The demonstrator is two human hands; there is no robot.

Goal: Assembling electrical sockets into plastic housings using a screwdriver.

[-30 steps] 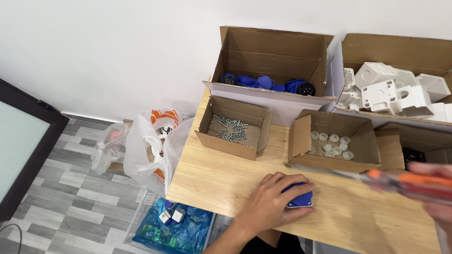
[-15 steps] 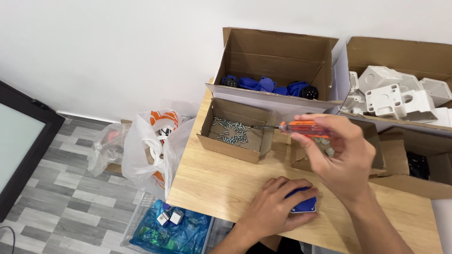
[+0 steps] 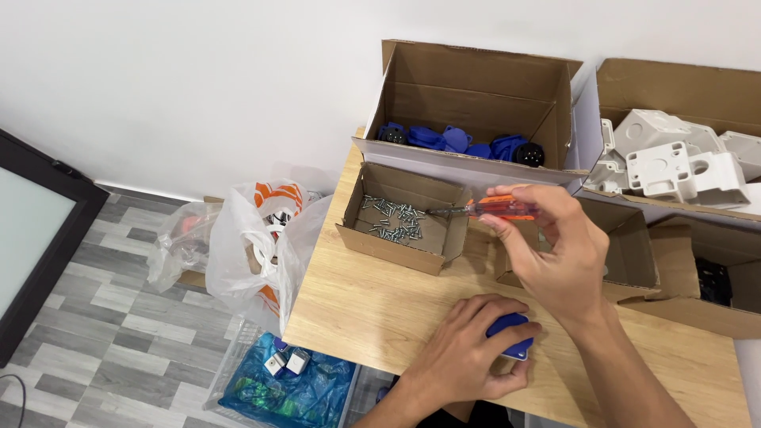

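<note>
My right hand [image 3: 555, 257] pinches an orange-handled screwdriver [image 3: 485, 209], its metal tip over the small cardboard box of silver screws [image 3: 396, 219] at the far side of the wooden table [image 3: 372, 309]. My left hand [image 3: 468, 353] presses flat on a small blue plastic part [image 3: 511, 337] near me. I judge no screw is picked yet; the fastening is still to do.
</note>
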